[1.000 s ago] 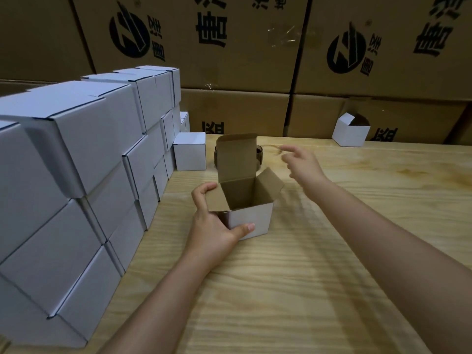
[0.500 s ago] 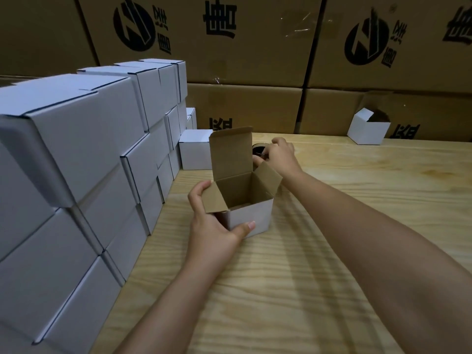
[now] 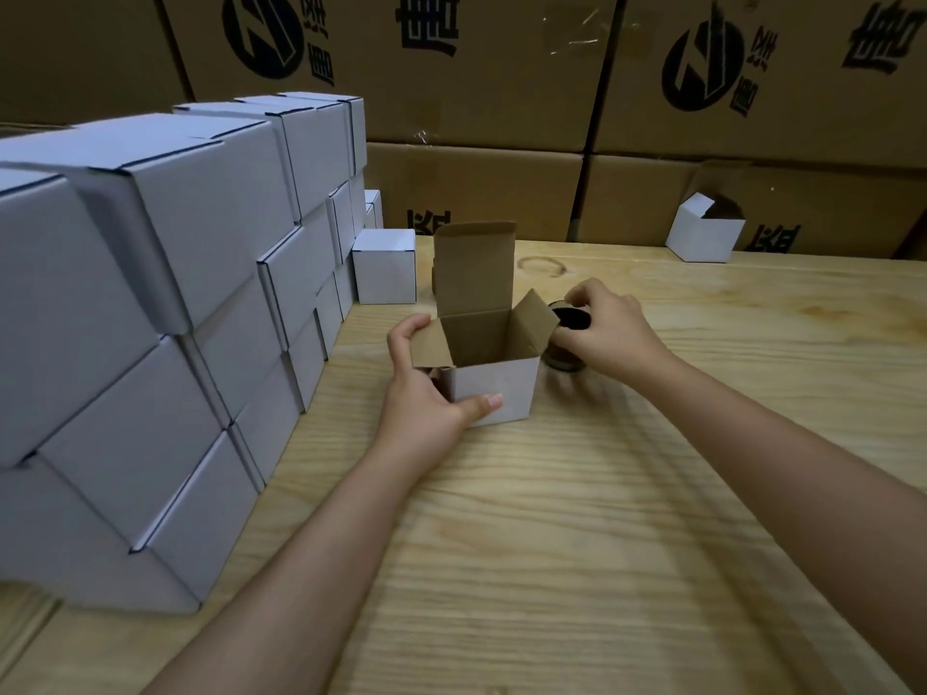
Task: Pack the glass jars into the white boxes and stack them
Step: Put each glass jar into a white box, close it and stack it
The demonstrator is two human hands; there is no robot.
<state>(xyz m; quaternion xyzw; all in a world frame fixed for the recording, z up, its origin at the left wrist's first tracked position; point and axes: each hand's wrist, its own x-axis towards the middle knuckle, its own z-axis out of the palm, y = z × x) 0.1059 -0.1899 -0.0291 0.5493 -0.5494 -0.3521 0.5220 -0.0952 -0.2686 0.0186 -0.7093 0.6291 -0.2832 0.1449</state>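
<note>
Far left of frame: tall stack of closed white cardboard boxes (image 3: pixel 150 303), three tiers, fills the left third. One small closed white box (image 3: pixel 383 265) stands alone at its far end, centre-left.

Centre: left hand (image 3: pixel 426 398) grips the open white cardboard box w/ brown inside (image 3: pixel 494 393), thumb across front face, fingers curled round left flap. Lid flap upright at back, side flaps splayed.

Just right of it: dark-lidded glass jar (image 3: pixel 567 338), partly hidden behind the right flap. Right hand (image 3: pixel 609 328) curled over its top, fingertips pinching the rim. Blurred; can't tell if the base touches the pale wooden bench (image 3: pixel 602 519).

Upper right: second open white box (image 3: pixel 705 233) against brown printed cartons (image 3: pixel 476 67).

Risks (my read):
- Left grip is on one corner only. Box is light, may skid or turn as jar drops in.
- Right flap leans out into jar's likely path. Base could catch it, fold it in or tip the box.
- Top-only pinch on glass could slip if lifted quick.

Room: box mouth looks snug for the jar, little side slack, so approach prob. from straight above. Bench open to right and toward bottom of frame. Tight at left, stack near the left hand. Back edge of bench meets the cartons; near edge not in view.
</note>
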